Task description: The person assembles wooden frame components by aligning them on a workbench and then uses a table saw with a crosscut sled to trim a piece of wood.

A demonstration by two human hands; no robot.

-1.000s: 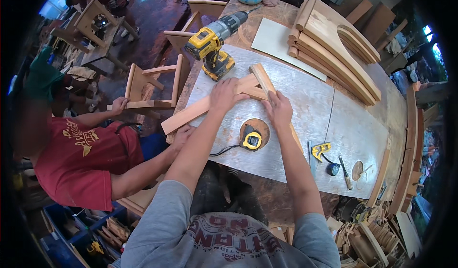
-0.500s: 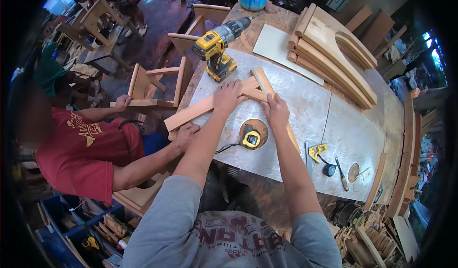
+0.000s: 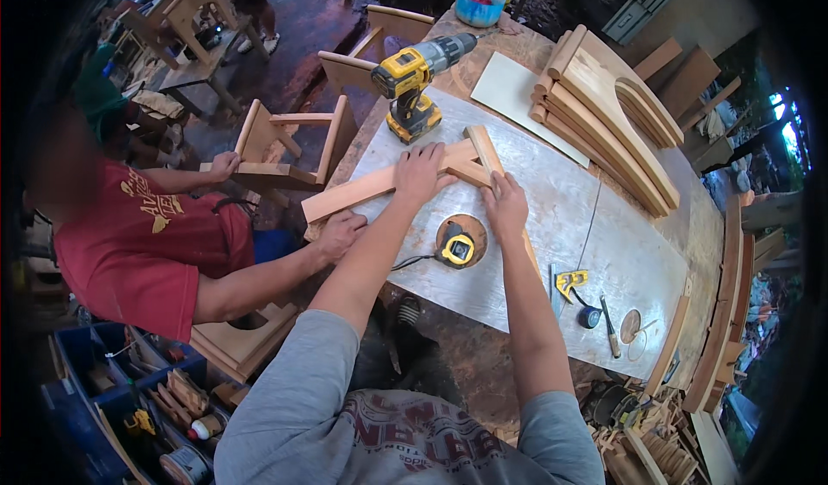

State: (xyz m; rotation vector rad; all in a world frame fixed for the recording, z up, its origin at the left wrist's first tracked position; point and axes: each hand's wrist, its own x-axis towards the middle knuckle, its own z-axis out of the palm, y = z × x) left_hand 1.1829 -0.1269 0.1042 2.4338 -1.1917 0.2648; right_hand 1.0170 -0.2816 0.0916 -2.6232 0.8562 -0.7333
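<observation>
On the metal-topped table, two wooden pieces meet at a corner, forming a V-shaped wooden frame point(image 3: 358, 190) with a short crosspiece point(image 3: 470, 173) inside the corner. My left hand point(image 3: 420, 174) is closed over the left piece close to that corner. Gripping the right piece, my right hand point(image 3: 505, 205) has its thumb and fingers on either side of the wood. Just beyond the frame stands a yellow and black cordless drill point(image 3: 412, 88). A yellow tape measure point(image 3: 457, 248) lies between my forearms, over a round hole in the metal sheet.
At left, a co-worker in a red shirt point(image 3: 138, 235) has one hand near the frame's left end. Curved wooden parts point(image 3: 595, 114) are stacked at the far right. A combination square point(image 3: 569, 283) and a chisel-like tool point(image 3: 611, 330) lie nearer. Unfinished chairs point(image 3: 289, 153) stand beyond the table's left side.
The whole view has shifted slightly, so the table's contents appear a little farther right. Both my hands keep their places on the wooden frame, which shows no clear movement on the table.
</observation>
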